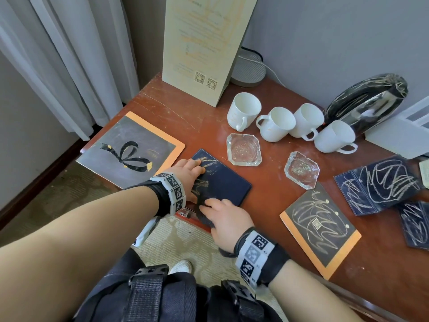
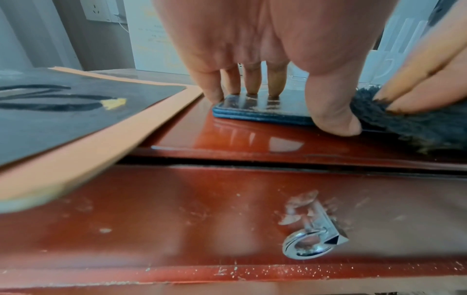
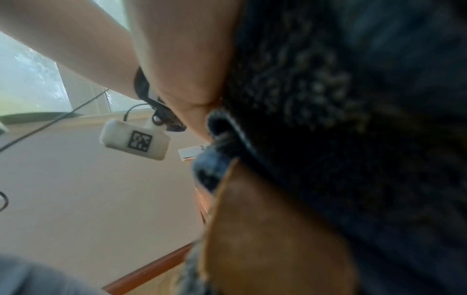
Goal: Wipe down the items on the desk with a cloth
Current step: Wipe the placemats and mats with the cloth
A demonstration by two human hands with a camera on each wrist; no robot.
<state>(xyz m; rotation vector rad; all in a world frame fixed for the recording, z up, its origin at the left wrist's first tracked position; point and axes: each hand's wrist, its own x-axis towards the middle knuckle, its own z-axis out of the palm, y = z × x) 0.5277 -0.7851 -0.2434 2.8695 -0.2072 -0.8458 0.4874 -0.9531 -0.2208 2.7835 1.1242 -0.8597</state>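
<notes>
Crowded worktop (image 1: 176, 105), with bare wood mostly at the back left and the near right.

An open strip runs behind the dark blue folder (image 1: 226, 182) to the tall paper sign (image 1: 204, 43). Left of the folder a bow-printed booklet (image 1: 130, 149) lies just beside it. To the right two glass ashtrays (image 1: 244, 149) and four white mugs (image 1: 276, 123) bar the way; further right lie a scribbled booklet (image 1: 320, 228) and dark cards (image 1: 378, 182).
</notes>
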